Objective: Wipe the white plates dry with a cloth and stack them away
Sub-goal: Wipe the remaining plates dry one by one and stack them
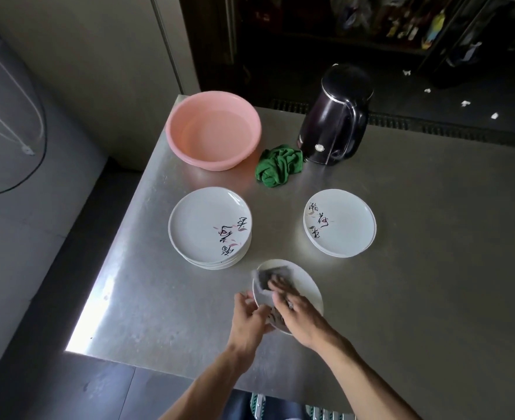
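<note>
Plate (307,286): white, located near the front edge of the steel table (432,268); gripped at its left rim by the left hand (248,316), fingers curled round it.
Grey cloth (263,281): laid over the plate's left part, pressed flat by the right hand (295,313), fingers fairly straight.
Left stack (201,225) and right stack (344,231) of white plates: set further back, well apart.
Pink basin (213,128), green rag (280,166), dark kettle (335,116): ranged along the far side.

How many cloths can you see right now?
2. A crumpled green cloth lies beside the black kettle, near the pink basin; a grey cloth is on the plate under the right hand. More may be hidden.
</note>
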Demonstrator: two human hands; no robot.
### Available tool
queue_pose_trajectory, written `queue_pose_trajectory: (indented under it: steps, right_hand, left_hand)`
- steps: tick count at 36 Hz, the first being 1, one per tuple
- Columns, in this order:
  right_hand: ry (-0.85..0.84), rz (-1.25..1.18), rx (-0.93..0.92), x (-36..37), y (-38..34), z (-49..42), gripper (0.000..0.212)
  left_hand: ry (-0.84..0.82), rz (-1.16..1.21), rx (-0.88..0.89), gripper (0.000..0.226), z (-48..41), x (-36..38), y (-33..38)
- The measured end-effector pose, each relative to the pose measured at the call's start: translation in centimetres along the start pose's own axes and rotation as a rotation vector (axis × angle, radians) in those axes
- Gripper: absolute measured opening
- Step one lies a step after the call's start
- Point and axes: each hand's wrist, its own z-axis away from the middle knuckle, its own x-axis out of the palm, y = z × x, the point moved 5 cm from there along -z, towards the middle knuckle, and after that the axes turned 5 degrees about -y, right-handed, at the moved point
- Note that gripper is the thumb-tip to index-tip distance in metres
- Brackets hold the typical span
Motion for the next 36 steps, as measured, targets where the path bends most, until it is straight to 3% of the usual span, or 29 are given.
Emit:
queue_pose_trajectory:
  steps: [4, 6, 9, 12, 15, 18, 20, 22, 25, 27, 33, 36]
  right_hand:
    - [0.146, 0.219, 0.331, -2.0, 1.9, -0.8, 0.06]
    - [0.125, 0.211, 0.247, -1.5, 1.4, -1.0, 0.058]
    - [-0.045, -0.024, -0.039, 0.8, -0.6, -0.1, 0.056]
    - [-0.083, -0.192, -0.02, 1.8, -0.7, 0.5, 0.056]
    - [0.074, 0.144, 0.162, 0.9, 1.0, -0.7, 0.056]
    - [0.203, 0.158, 0.368, -1.3, 1.6, -0.6, 0.059]
    - [0.201, 0.194, 0.236, -1.6, 0.6, -0.4, 0.058]
    - [0.148, 0.07, 0.082, -1.0, -0.5, 0.0, 0.058]
    - [-0.016, -0.176, -0.046, 0.3, -1.5, 0.8, 0.054]
    - [-0.04, -0.162, -0.042, 0.6, -1.3, 0.7, 0.052]
    - [0.179, 0.179, 0.329, -1.5, 2.4, -0.3, 0.059]
    - [0.152, 0.298, 0.41, -1.7, 3.1, 0.4, 0.06]
  left_hand:
    - [-0.068, 0.002, -0.013, 0.049, 0.3, 0.3, -0.7]
    - [-0.113, -0.008, -0.01, 0.055, 0.4, 1.0, -0.3]
    - [-0.157, -0.028, -0.021, 0.048, 0.3, 1.6, -0.3]
    - [-0.133, -0.013, -0.063, 0.047, 0.0, 0.9, -0.7]
    - [-0.119, 0.074, -0.046, 0.056, -0.1, 0.4, -0.3]
    - [-0.058, 0.14, -0.043, 0.048, -0.2, -0.1, -0.1]
    - [-0.025, 0.102, -0.056, 0.034, -0.5, -0.3, 0.0]
    - [0.004, 0.008, -0.05, 0.012, -0.4, -0.4, 0.7]
    - [-0.031, -0.088, -0.037, 0.02, -0.1, -0.1, 1.4]
    - [-0.038, -0.063, -0.042, 0.017, -0.1, -0.2, 0.7]
    - [-0.054, 0.011, -0.051, 0.053, 0.3, 0.0, 0.2]
    - [-0.029, -0.015, -0.028, 0.061, -0.2, -0.3, 1.1]
